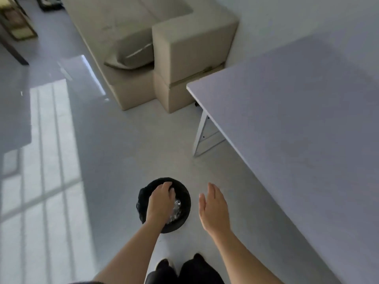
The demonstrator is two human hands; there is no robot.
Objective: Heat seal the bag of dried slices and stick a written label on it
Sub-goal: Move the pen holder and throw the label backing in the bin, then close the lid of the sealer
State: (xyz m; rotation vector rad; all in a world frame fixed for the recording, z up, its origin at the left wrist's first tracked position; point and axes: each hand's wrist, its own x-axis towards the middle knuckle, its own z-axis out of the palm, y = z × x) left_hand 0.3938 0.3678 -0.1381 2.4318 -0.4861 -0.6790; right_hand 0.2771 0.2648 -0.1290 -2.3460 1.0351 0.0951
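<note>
Nearest the camera, two dark trouser legs with dark shoes (pixel 164 265) stand on the glossy pale grey floor (pixel 114 152), and two bare forearms reach forward from the bottom edge. The left hand (pixel 161 201) hangs palm down over the mouth of a small round bin lined with a crinkled black plastic bag (pixel 143 201); its fingers curl downward, but whether its grip pinches anything cannot be told. Beside that hand, inside the bin, lies a crumpled, shiny clear plastic scrap (pixel 176 208). The right hand (pixel 214 208) is held just right of the bin, above the floor, flat and edge-on, its grip spread and holding nothing. To the right runs a smooth, matte pale grey surface (pixel 297 111) with a sharp corner and white metal legs (pixel 200 136). At the far side stands a blocky cream upholstered sofa (pixel 184 48) with squared armrests. The bag of dried slices does not show anywhere in this view.
</note>
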